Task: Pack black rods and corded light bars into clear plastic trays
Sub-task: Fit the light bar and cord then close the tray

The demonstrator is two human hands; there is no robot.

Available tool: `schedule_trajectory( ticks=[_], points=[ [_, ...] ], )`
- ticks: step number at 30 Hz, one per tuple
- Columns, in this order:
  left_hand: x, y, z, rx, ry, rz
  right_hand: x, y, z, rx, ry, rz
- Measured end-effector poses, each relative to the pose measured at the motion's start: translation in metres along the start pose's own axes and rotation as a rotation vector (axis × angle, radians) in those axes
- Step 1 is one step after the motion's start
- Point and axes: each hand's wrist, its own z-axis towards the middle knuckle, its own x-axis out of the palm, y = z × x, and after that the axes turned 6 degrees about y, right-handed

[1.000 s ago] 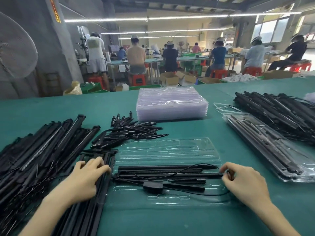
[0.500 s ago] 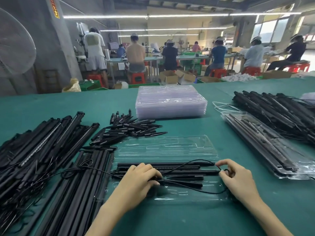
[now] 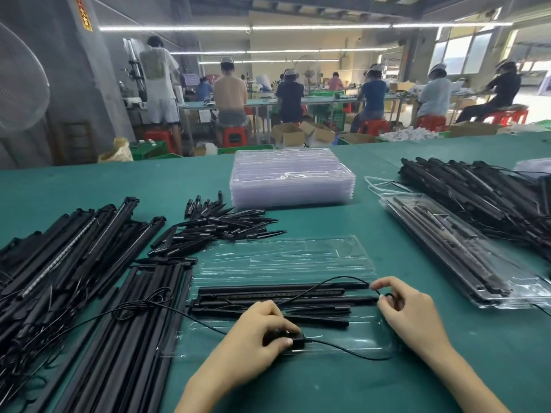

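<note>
The left hand grasps a black plug over the near edge of the open clear tray; the right hand pinches the cord at the tray's right end. Light bars lie inside the tray on the green surface. Loose rods flank it left, a packed tray right, stacked trays far.

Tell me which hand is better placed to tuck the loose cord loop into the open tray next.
Right, probably. The right hand already pinches the cord where it loops at the bars' right end, over the open tray. The left hand is occupied, its grip on the black plug block.
</note>
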Motion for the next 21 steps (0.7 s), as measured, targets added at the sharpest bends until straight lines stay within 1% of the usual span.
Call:
schedule_trajectory(
  ticks=[2, 5, 7, 9, 11, 13, 15, 19, 21],
  points=[
    [0.001, 0.000, -0.001, -0.046, -0.009, -0.021, 0.000, 0.000, 0.000, 0.007, -0.004, -0.003],
    [0.004, -0.004, 0.000, -0.128, -0.066, -0.038, 0.000, -0.001, 0.002, 0.013, -0.006, -0.010],
    [0.005, -0.007, 0.003, -0.165, -0.055, -0.028, 0.000, 0.000, 0.002, 0.014, -0.003, -0.011],
    [0.003, -0.009, 0.007, -0.177, -0.010, -0.005, 0.001, 0.000, 0.002, 0.012, -0.003, -0.011],
    [-0.001, -0.010, 0.009, -0.152, 0.028, 0.054, 0.002, 0.000, 0.001, 0.011, 0.004, -0.008],
    [-0.005, -0.008, 0.009, -0.116, 0.014, 0.079, 0.002, -0.001, 0.000, 0.010, 0.012, -0.003],
    [-0.006, -0.005, 0.008, -0.078, 0.014, 0.064, 0.002, -0.001, 0.001, 0.004, 0.014, -0.001],
    [-0.003, -0.001, 0.004, 0.068, 0.030, 0.064, 0.000, 0.000, 0.002, 0.002, 0.021, -0.012],
    [-0.003, 0.001, 0.001, 0.088, 0.080, 0.039, 0.000, 0.000, 0.002, 0.001, 0.027, -0.012]
  ],
)
